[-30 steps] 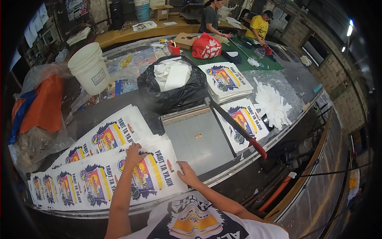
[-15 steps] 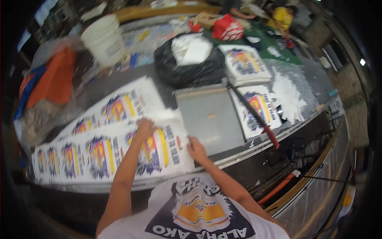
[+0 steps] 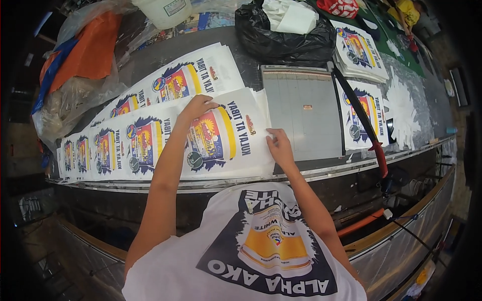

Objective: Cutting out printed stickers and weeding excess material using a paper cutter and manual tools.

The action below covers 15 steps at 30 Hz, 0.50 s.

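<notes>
A row of overlapping white printed sheets [image 3: 241, 163], each with a yellow, red and purple paint-can picture, lies in front of me, fanned out to the left. My left hand [image 3: 197, 107] is at the upper edge of the rightmost printed sheet, its fingers closed on that edge. At the sheet's right edge, my right hand [image 3: 281, 147] pinches the paper between thumb and forefinger. Just right of this hand is a grey paper cutter [image 3: 298, 118]; its long black blade arm [image 3: 357, 103] with a red handle [image 3: 379, 159] is angled across the cutter's right side.
Beyond the cutter stands a black bag [image 3: 283, 44] stuffed with white paper. A stack of printed sheets [image 3: 357, 47] and white scraps [image 3: 401, 113] are on the right. Farther left are a white bucket [image 3: 165, 11] and orange sheeting [image 3: 90, 47]. A person in yellow [image 3: 409, 12] is far right.
My view has tilted down, so the table appears higher in the picture. Both hands stay by the same printed sheet, with little visible shift against it.
</notes>
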Motion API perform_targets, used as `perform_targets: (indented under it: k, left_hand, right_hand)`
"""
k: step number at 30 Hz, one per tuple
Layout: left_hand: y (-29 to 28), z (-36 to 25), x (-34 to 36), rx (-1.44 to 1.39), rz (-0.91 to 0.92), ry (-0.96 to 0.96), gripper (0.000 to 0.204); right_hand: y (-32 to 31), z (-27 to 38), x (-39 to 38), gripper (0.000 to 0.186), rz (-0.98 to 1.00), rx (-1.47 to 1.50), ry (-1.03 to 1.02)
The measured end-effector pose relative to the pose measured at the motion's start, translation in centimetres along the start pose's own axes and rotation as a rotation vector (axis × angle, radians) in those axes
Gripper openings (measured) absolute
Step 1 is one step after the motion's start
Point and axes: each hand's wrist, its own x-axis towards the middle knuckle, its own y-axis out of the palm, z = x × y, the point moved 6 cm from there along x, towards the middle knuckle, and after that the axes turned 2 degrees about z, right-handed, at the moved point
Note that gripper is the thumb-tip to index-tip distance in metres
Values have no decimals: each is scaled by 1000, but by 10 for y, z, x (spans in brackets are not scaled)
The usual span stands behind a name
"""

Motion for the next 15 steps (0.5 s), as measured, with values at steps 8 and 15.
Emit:
perform_targets:
  k: [8, 15]
  left_hand:
    - [44, -12, 17, 350, -27, 325, 38]
    - [72, -42, 34, 391, -81, 285, 41]
  right_hand:
    - [41, 6, -22, 50, 183, 204, 276]
    - [32, 4, -43, 65, 150, 49, 227]
